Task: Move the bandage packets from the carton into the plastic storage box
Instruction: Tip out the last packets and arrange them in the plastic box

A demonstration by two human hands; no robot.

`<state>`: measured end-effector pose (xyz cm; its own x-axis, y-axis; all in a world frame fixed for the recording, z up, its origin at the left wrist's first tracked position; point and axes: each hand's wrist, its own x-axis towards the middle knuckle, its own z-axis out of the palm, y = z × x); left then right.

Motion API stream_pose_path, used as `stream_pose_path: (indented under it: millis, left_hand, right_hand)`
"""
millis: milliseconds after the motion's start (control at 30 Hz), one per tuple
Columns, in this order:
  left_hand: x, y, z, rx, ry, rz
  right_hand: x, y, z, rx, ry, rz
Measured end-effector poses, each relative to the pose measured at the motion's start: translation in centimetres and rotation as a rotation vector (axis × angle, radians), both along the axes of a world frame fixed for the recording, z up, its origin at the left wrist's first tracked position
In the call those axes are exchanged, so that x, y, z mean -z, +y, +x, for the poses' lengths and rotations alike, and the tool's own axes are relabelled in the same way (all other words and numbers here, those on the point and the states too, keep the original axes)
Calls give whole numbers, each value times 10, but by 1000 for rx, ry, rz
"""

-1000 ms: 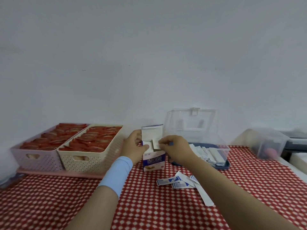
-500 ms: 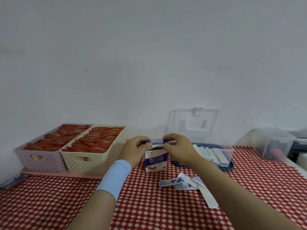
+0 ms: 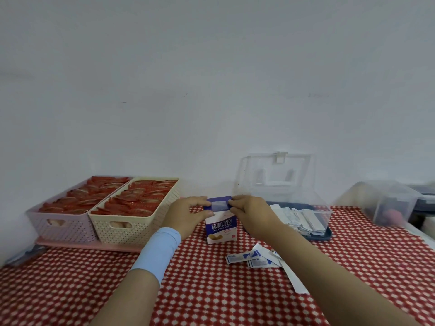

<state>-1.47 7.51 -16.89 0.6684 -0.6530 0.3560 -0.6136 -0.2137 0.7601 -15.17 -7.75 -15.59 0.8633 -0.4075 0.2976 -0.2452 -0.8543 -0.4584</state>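
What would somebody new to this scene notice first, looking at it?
Probably the left hand and right hand pinching the top of a small blue-and-white carton standing on the red checked tablecloth. Then the cream basket and pink basket of red packets at left, and the clear storage box, lid raised, at right.

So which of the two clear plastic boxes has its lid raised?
The clear plastic box with the dark blue base, beyond the right hand: its lid stands upright and white packets lie in it. The box at the far right shows no raised lid.
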Motion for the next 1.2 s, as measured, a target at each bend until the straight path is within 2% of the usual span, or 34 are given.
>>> stream_pose_path:
  millis: [233,333,433,633,733,900,1100,1200]
  left_hand:
    - [-2,2,-2,9,-171,139]
    - [-5,0,-5,9,-247,142]
    - [-7,-1,-8,4,-234,118]
    - [-8,1,-11,-35,-257,133]
    - [-11,0,-12,-10,-288,189]
    - [-15,-8,-16,-1,-213,185]
    - [-11,-21,-16,-28,-362,252]
    - [-13,-20,-26,-53,-461,204]
  right_hand:
    - [0,3,-4,39,-68,41]
    - [-8,7,1,44,-30,24]
    - [-16,9,9,35,20,9]
    - [-25,9,12,9,-15,93]
    - [-24,9,5,-23,-44,57]
    - [-16,13,-6,-108,-4,-12]
    - [-16,9,-23,-110,-29,25]
    - [-24,-2,-38,-64,13,35]
